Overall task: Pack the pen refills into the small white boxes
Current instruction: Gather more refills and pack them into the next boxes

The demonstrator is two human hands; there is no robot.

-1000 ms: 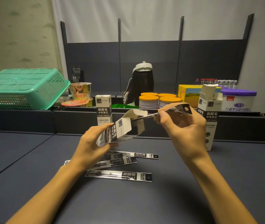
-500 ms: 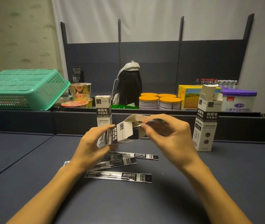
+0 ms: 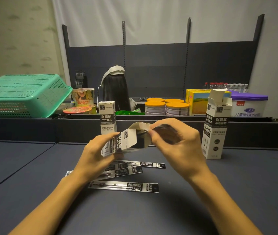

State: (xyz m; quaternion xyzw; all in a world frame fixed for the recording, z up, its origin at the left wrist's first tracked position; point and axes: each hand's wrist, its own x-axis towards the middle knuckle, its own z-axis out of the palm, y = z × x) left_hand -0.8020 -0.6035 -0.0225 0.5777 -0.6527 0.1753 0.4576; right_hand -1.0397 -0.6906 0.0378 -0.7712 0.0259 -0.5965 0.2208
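A: Nearest on the desk?
B: Loose refills, flat, just under the hands.
A: Grips?
B: Left hand wraps the tilted box, flap open; right hand pinches a refill pack at its mouth; blurred.
A: Further back?
B: Shut box upright behind; open box upright right; green basket far left.

A dark table bears loose pen refills; two white boxes stand upright on it.
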